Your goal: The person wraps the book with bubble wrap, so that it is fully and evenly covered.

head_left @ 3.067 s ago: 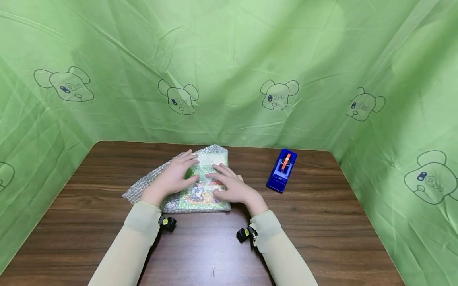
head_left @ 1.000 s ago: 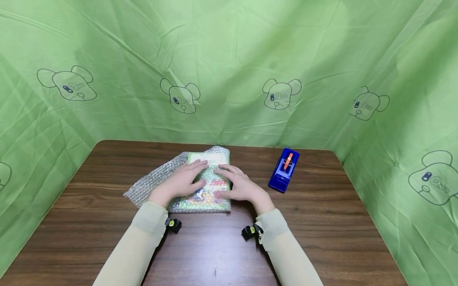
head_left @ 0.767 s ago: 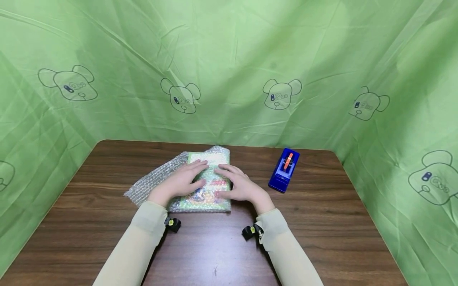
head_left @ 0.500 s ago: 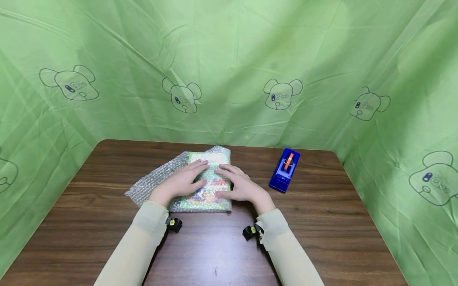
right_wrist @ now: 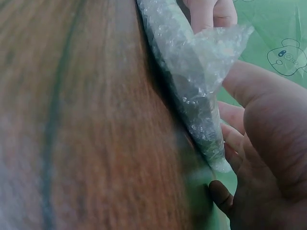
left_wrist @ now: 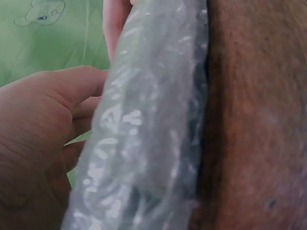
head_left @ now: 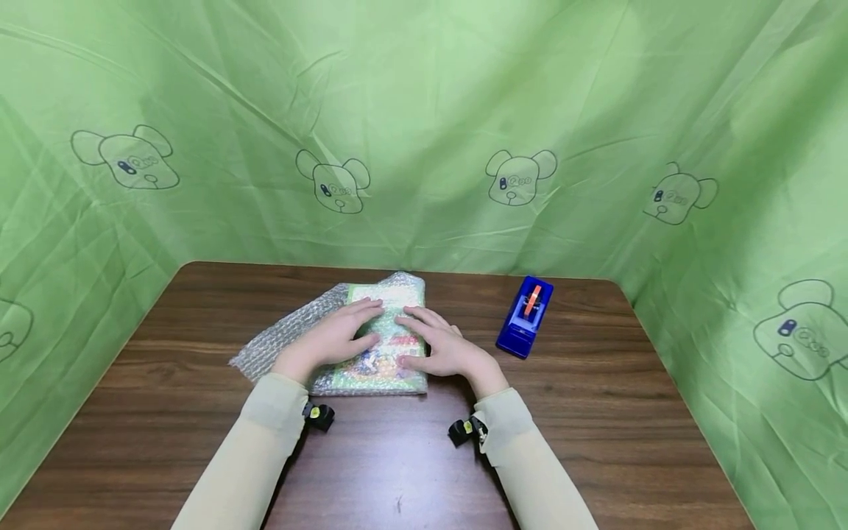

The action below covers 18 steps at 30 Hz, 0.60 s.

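A flat, book-like item with a colourful printed cover (head_left: 391, 296) lies on the table inside clear bubble wrap (head_left: 273, 340), whose loose flap spreads out to the left. My left hand (head_left: 334, 335) rests on the left part of the cover, fingers spread and pointing to its middle. On the right side lies my right hand (head_left: 445, 346), thumb and fingers apart. In the left wrist view the wrapped edge (left_wrist: 148, 110) runs beside the left thumb. The right wrist view shows a crumpled corner of wrap (right_wrist: 206, 62) sticking up near the right thumb (right_wrist: 254, 84).
A blue tape dispenser (head_left: 520, 335) with an orange roll stands to the right of the wrapped item. The brown wooden table (head_left: 583, 412) is enclosed by a green cloth (head_left: 424, 110) printed with mouse heads, close behind its far edge.
Since about three seconds ago my left hand has come down flatter onto the cover and slightly right, exposing the cover's upper left corner. Over the last second the hands stay still.
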### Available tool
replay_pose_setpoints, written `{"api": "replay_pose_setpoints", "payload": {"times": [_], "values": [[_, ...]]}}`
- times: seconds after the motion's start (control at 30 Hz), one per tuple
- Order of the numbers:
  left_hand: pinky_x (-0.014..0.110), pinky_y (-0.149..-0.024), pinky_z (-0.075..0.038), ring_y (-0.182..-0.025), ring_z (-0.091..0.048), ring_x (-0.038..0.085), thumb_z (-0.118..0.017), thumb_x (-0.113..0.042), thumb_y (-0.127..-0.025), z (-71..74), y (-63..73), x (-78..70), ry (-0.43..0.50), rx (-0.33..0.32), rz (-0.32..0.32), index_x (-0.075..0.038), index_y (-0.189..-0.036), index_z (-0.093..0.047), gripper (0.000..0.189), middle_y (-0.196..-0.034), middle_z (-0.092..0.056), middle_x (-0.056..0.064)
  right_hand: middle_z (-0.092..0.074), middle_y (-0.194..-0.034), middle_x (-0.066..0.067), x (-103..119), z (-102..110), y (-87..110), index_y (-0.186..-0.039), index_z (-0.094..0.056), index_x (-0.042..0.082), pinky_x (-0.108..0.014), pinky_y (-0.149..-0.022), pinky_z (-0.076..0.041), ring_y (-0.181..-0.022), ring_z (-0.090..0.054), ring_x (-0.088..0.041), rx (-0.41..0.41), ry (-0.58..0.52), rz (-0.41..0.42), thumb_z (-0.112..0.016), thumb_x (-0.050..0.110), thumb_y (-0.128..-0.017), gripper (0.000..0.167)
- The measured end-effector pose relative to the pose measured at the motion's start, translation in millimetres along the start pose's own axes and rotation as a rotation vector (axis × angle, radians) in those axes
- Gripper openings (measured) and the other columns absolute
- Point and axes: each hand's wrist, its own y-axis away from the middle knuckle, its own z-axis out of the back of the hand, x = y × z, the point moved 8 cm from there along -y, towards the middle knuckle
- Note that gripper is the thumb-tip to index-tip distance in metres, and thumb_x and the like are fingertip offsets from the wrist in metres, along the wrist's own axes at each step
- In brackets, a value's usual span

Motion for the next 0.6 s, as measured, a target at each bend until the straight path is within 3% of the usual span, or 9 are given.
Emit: {"api": "replay_pose_setpoints", "payload": {"times": [0.2, 0.6], "values": [[0.06, -0.13, -0.029, -0.159, -0.038, 0.041, -0.066, -0.034, -0.11, 3.4, 1.0, 2.8, 0.004, 0.02, 0.005, -0.003, -0.162, -0.051, 0.062, -0.171, -0.042, 0.018, -0.021, -0.182, -0.003, 0, -3, -0.6, -0.171, -0.039, 0.025, -0.082, -0.12, -0.024, -0.168, -0.015, -0.031, 0.007, -0.008, -0.003, -0.073, 0.051, -0.102, 0.081], [0.059, -0.131, -0.025, -0.163, -0.031, 0.04, -0.063, -0.028, -0.111, 12.8, 2.8, 5.2, 0.018, 0.17, -0.026, -0.003, -0.167, -0.042, 0.065, -0.176, -0.034, 0.015, -0.021, -0.182, 0.0, -3, -2, -2.3, -0.172, -0.038, 0.027, -0.082, -0.121, -0.022, -0.168, -0.014, -0.03, 0.008, -0.03, -0.022, -0.073, 0.053, -0.102, 0.082]]}}
